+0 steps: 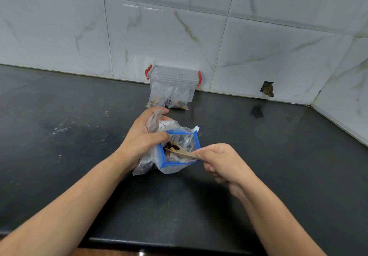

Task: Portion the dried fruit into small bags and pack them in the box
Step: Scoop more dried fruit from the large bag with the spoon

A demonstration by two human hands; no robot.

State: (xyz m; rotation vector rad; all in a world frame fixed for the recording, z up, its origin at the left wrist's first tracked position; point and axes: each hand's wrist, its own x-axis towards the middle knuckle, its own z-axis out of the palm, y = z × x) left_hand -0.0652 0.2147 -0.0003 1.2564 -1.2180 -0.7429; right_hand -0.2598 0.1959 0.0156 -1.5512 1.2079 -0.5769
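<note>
While open, blue-rimmed bag (180,152) shows dark dried fruit (170,147).

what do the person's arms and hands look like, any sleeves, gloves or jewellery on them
Both forearms are bare from the bottom edge of the picture up to the wrists, with no sleeve showing. The left hand and the right hand wear no gloves. No watch, bracelet or ring shows on either wrist or on the fingers in view. No markings are visible.
</note>
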